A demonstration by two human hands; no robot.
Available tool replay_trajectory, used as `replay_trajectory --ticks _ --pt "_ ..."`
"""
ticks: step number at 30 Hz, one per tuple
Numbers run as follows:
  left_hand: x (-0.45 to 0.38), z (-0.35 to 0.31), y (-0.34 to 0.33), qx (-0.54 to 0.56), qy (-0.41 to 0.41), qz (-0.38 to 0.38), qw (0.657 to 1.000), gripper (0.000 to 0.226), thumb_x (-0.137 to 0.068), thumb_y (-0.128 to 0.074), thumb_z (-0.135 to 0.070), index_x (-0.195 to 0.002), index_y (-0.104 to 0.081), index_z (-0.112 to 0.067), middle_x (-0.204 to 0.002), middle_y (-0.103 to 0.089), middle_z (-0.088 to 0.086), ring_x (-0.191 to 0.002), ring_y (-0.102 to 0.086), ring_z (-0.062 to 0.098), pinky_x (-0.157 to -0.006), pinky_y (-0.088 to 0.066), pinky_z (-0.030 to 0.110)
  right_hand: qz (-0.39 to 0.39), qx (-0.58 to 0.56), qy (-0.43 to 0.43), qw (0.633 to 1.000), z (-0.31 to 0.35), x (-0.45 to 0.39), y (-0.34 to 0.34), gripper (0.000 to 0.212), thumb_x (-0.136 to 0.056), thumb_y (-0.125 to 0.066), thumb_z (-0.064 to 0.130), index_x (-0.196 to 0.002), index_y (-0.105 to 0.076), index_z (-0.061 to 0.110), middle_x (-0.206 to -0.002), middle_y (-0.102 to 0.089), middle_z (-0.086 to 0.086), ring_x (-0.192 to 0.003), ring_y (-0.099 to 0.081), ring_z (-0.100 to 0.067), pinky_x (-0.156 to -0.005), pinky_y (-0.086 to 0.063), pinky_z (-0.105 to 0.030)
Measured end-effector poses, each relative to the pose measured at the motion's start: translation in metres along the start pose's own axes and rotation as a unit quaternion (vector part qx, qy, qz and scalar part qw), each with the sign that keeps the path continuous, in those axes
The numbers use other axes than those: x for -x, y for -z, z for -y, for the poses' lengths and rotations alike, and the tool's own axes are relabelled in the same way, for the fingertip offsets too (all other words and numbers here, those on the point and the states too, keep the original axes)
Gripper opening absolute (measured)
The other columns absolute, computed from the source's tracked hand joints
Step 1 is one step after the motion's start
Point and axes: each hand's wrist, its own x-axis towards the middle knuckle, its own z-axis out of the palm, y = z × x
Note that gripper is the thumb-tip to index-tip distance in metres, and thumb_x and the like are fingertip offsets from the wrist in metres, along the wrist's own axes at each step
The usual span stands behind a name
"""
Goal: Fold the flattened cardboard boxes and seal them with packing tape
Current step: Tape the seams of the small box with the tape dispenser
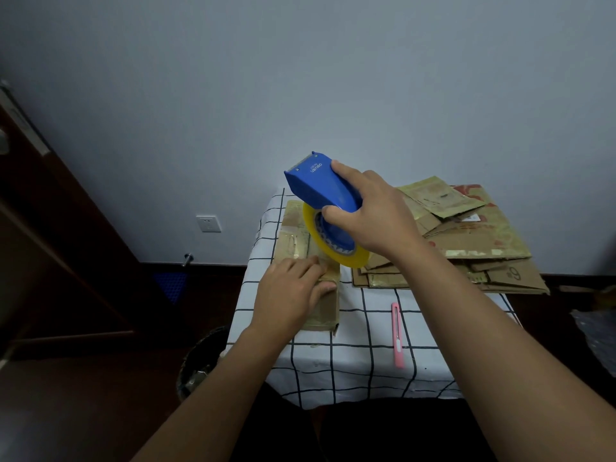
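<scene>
Seen from above, a small folded cardboard box [311, 278] sits at centre frame on a checked tablecloth [366, 328]. The left hand [293, 295] rests on the box, fingers fairly straight, thumb over its near edge. The right hand [370, 215] grips a blue tape dispenser [320, 188] with a yellow roll, raised over the box. Flattened boxes [466, 241] lie stacked at centre right. This looks like the sealing step; next the tape likely needs pressing down along the seam

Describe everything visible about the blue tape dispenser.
The tape dispenser is blue plastic with a toothed cutter at its far end and faint lettering on top. It carries a yellowish tape roll. The right hand grips it, tilted, above the folded cardboard box, which the left hand presses down.
</scene>
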Motion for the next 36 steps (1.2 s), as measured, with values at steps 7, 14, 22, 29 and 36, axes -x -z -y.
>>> replay_trajectory --ticks 7,14,22,29,36 --pt "0.002 -0.002 0.001 0.0 0.013 0.026 1.0 0.042 -0.091 -0.049 -0.053 -0.107 -0.071 -0.021 -0.107 -0.072 -0.004 -0.094 -0.065 0.019 -0.074 -0.049 0.033 0.006 0.014 0.008 1.0 0.002 0.0 -0.002 0.071 -0.086 -0.06 0.05 -0.151 -0.031 0.039 -0.119 -0.049 0.005 -0.1 -0.049 -0.014 -0.083 -0.049 -0.035" --pt "0.002 0.007 0.01 0.041 0.027 0.057 0.997 0.038 -0.085 -0.072 -0.042 -0.114 -0.069 -0.017 -0.117 -0.07 -0.002 -0.103 -0.066 0.022 -0.082 -0.05 0.035 0.008 0.008 0.008 1.0 0.004 -0.001 -0.003 0.071 -0.086 -0.061 0.049 -0.15 -0.032 0.039 -0.118 -0.049 0.006 -0.101 -0.05 -0.014 -0.081 -0.049 -0.034" --pt "0.015 0.025 0.011 0.118 0.109 0.009 0.987 0.054 -0.089 -0.045 -0.064 -0.121 -0.067 -0.027 -0.13 -0.061 -0.007 -0.122 -0.049 0.015 -0.104 -0.036 0.036 0.013 0.021 0.013 1.0 0.006 -0.002 -0.003 0.071 -0.085 -0.061 0.049 -0.15 -0.033 0.04 -0.115 -0.048 0.007 -0.099 -0.049 -0.013 -0.08 -0.047 -0.033" --pt "0.017 0.033 0.003 0.101 0.07 -0.02 0.992 0.048 -0.086 -0.051 -0.057 -0.108 -0.073 -0.02 -0.114 -0.068 -0.005 -0.109 -0.05 0.015 -0.081 -0.045 0.027 0.018 0.04 0.019 0.999 0.009 -0.003 -0.006 0.07 -0.086 -0.061 0.05 -0.149 -0.033 0.04 -0.115 -0.049 0.006 -0.099 -0.051 -0.016 -0.081 -0.049 -0.036" --pt "0.019 0.031 0.004 0.132 0.1 -0.021 0.986 0.04 -0.083 -0.067 -0.049 -0.111 -0.071 -0.02 -0.118 -0.066 -0.006 -0.113 -0.043 0.008 -0.081 -0.041 0.024 0.016 0.044 0.026 0.999 0.011 -0.003 -0.008 0.07 -0.086 -0.061 0.05 -0.149 -0.033 0.04 -0.112 -0.047 0.008 -0.098 -0.05 -0.014 -0.079 -0.048 -0.033"
